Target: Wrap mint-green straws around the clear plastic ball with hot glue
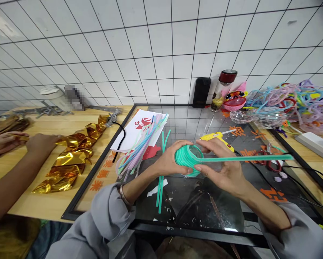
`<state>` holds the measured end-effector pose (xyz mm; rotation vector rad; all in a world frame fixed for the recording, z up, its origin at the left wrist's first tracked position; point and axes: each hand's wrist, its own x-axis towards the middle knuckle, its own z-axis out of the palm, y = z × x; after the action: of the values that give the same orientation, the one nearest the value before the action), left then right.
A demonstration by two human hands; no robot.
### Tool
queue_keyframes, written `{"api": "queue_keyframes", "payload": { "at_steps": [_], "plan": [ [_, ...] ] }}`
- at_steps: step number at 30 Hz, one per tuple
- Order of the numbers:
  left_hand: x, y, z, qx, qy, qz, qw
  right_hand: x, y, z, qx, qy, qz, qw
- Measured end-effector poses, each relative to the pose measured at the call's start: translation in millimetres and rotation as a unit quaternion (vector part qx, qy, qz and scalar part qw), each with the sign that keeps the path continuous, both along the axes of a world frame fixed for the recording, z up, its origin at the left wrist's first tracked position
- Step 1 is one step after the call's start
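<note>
A clear round jar wrapped in coils of green pipe cleaner (pixel 187 160) is held above the glass board. My left hand (pixel 166 160) is closed round its left side, thumb below and fingers over the top. My right hand (pixel 226 167) grips the jar's right side, thumb and fingers bent round its edge. A loose green pipe cleaner end (pixel 247 158) sticks out to the right, crossing in front of my right hand. Two more green pipe cleaners (pixel 160 190) lie beneath my left wrist. Just behind my right hand rests a yellow glue gun (pixel 217 138).
Pastel pipe cleaners (pixel 139 144) lie on white paper (pixel 129 133). Red scissors (pixel 274 165) and a black cable sit right, below a pipe cleaner heap (pixel 293 100). A phone (pixel 201 92) and bottle (pixel 220 91) stand behind. Left, a co-worker's hands (pixel 41 144) are near gold foil (pixel 72 158).
</note>
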<state>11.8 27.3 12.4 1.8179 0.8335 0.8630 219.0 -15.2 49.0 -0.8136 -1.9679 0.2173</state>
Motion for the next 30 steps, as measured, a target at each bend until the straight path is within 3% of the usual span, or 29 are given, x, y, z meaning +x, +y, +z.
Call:
{"api": "queue_keyframes", "payload": {
  "at_steps": [4,15,30],
  "plan": [
    [1,-1,0.1,0.001,0.003,-0.003,1.000,-7,-2,-0.2,0.006,0.030,-0.004,1.000],
    [-1,0,-0.4,0.004,0.010,-0.010,1.000,2,4,-12.2,-0.079,0.085,-0.069,0.991],
    [-3,3,-3.2,0.019,0.016,-0.027,0.999,6,9,-24.2,-0.094,0.061,-0.025,0.993]
  ]
}}
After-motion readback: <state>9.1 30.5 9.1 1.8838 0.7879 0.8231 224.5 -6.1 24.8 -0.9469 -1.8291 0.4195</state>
